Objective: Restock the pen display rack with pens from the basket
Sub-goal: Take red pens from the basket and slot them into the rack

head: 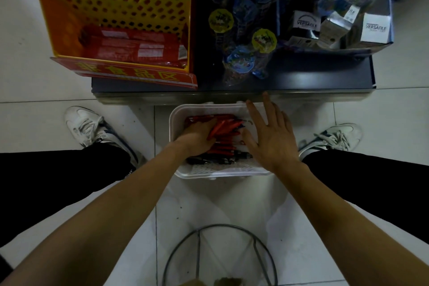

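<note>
- The white basket stands on the floor between the person's feet, just in front of the dark shelf. It holds many red pens, and some dark pens lie along its near side.
- The left hand is down inside the basket, and its fingers curl around a bunch of the red pens. I judge this as the picking-up step; the bunch is not yet lifted out.
- The right hand is flat with the fingers spread, above the right part of the basket. It holds nothing. I cannot tell if it touches the rim.
- The yellow rack with many round holes is at the upper left, well apart from the basket. The holes that I can see have no pens in them. Some red packs lie in the tray at its foot.
- So the task looks near its beginning: the basket is quite full, and almost all of the restocking is left to do.
</note>
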A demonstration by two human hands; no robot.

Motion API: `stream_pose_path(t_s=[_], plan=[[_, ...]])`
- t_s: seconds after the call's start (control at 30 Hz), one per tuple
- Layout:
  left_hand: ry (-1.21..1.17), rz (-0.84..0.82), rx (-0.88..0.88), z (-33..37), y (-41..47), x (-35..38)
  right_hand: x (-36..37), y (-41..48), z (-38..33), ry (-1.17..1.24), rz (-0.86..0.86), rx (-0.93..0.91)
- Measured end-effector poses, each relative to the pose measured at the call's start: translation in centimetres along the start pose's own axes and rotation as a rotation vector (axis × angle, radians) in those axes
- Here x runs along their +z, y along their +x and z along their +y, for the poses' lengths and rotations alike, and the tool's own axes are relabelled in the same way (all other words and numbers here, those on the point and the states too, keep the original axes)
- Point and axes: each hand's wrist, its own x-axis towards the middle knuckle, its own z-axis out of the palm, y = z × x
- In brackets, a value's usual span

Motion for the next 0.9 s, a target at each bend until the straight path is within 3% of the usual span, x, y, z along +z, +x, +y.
stream_pose_path(t_s=[0.13,0.33,0.53,0.9], plan=[[0.205,0.136,0.024,0.0,0.2,0.7,0.3,0.1,0.1,0.023,0.004,0.006],[0.444,0.006,-0.096,0.6,0.5,2.5,0.9,0.3,0.6,0.002,0.051,-0.016],[0.165,0.159,-0.08,0.6,1.3,1.1,0.6,0.3,0.9,-0.032,0.051,-0.068],[-0.211,-0.312,0.024,2.7,-1.8,-4.8,-3.2,0.0,-0.8,0.041,0.038,-0.109]])
